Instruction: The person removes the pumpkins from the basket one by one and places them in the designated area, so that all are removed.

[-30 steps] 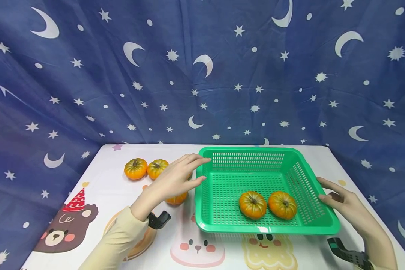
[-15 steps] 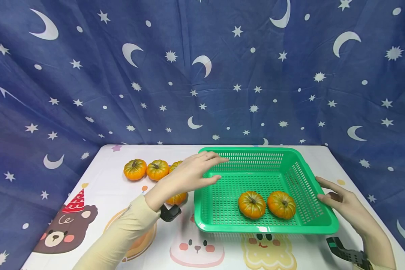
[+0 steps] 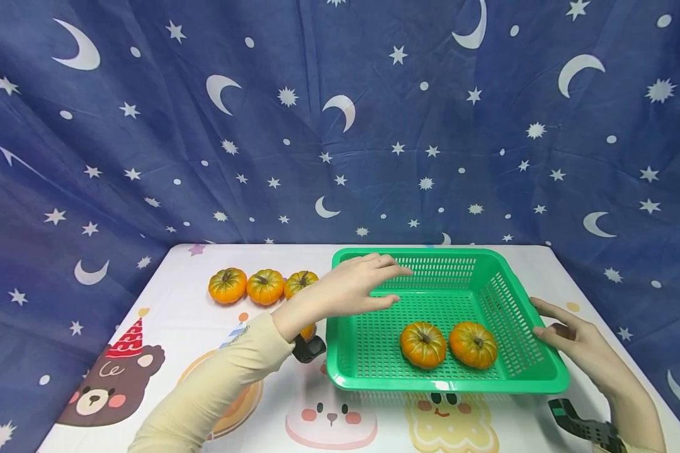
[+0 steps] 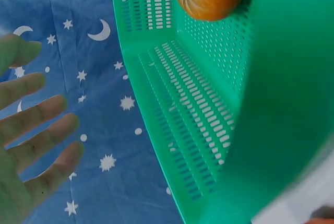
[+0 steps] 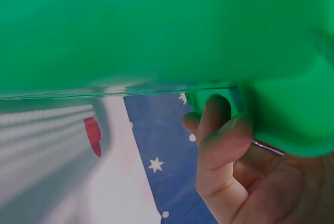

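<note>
1. Pumpkins (image 3: 265,287): three, ribbed, in a row left of the left hand (image 3: 356,288), on the printed tablecloth (image 3: 187,314).
2. Fourth pumpkin (image 3: 308,331): just below the left hand's wrist in the head view, mostly hidden.
3. Left hand: over the left part of the slotted green plastic basket (image 3: 447,385). Fingers extended and parted, palm bare, nothing held. Advice: pass high enough that the black wrist device (image 3: 308,348) clears the rim.
4. Basket: between the hands. Holds two pumpkins (image 3: 423,345), just beside each other, toward the right hand (image 3: 580,346). Both sit loose on the floor, so tilting would probably roll them; level handling judged best.
5. Right hand: at the basket's right edge, fingers bent about the rim, gripping it; firmness cannot be told. Advice: steady the rim without lifting, so a knock from the left hand does not shift the basket.
</note>
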The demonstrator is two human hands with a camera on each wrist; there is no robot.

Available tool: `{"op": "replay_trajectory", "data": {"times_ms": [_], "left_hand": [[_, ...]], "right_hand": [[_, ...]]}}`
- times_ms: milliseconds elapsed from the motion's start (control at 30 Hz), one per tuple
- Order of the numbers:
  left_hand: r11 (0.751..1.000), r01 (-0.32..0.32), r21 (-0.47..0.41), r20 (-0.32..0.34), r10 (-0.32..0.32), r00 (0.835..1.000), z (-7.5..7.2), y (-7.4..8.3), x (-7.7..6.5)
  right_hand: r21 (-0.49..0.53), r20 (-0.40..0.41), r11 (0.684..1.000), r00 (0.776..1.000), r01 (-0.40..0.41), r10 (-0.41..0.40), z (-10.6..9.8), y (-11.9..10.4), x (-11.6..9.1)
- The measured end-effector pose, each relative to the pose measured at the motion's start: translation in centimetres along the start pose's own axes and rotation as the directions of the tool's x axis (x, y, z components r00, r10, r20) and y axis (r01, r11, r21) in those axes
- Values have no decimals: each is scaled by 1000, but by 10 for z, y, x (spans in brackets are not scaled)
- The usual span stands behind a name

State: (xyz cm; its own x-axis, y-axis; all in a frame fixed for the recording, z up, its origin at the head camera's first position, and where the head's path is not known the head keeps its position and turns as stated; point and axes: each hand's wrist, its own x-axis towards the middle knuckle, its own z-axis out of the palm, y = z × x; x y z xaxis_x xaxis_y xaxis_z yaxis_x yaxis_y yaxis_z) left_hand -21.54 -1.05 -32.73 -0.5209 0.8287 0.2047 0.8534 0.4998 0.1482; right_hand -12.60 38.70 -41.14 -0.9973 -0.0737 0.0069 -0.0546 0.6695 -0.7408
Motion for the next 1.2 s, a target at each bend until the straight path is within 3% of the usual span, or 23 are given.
{"op": "replay_trajectory", "data": {"times_ms": [400, 800, 1200], "left_hand": [[999, -43, 3, 92, 43, 995, 15, 14, 27], [997, -71, 8, 190, 68, 979, 36, 22, 47], [999, -16, -44, 294, 29, 955, 60, 24, 55]], "right_hand": [[0, 5, 1000, 1000, -9, 9, 1, -1, 0], [-9, 1, 1000, 1000, -8, 8, -1, 0, 0], [-9, -8, 1000, 1000, -4, 4, 0, -1, 0]]}}
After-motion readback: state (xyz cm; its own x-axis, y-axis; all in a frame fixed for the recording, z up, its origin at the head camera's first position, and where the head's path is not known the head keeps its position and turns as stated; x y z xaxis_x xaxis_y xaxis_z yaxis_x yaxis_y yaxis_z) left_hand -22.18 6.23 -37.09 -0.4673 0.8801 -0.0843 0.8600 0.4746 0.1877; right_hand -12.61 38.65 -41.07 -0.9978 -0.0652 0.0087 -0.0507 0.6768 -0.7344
